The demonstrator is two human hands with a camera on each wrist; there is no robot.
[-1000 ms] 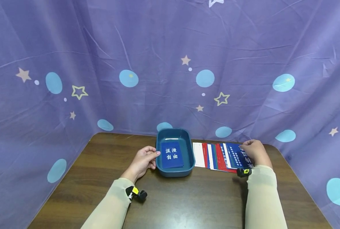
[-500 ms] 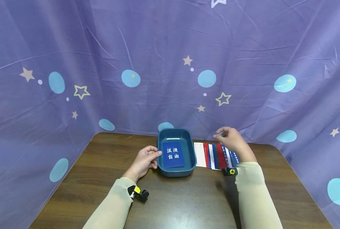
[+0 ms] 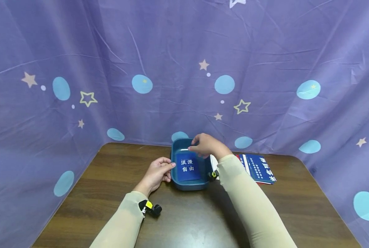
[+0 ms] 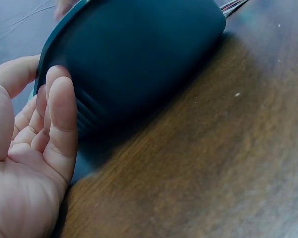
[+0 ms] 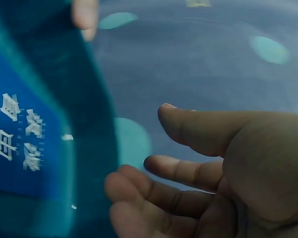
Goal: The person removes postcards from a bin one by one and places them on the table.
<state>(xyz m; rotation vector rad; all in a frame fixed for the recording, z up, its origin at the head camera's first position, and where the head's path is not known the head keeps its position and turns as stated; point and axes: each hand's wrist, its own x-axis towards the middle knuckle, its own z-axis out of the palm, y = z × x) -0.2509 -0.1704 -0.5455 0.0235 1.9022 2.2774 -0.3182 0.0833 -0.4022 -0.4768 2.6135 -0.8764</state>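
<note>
My left hand [image 3: 155,174] grips the left wall of a dark teal rectangular tray [image 3: 190,187]. In the left wrist view its thumb lies at the rim and its fingers lie against the tray's outside [image 4: 139,59]. Inside the tray lies a blue card [image 3: 189,168] with white Chinese characters. Over the tray's far right part hovers my right hand [image 3: 207,146], holding nothing. The right wrist view shows its thumb and loosely bent fingers apart, beside the tray's edge [image 5: 92,124].
To the tray's right, an overlapping row of blue, red and white cards [image 3: 259,168] lies on the brown wooden table [image 3: 184,220]. My right forearm hides part of it. A purple curtain [image 3: 172,62] with stars and dots hangs behind the table.
My right hand has moved left, from the right end of the card row, over the cards, to above the tray. The left hand stays at the tray.
</note>
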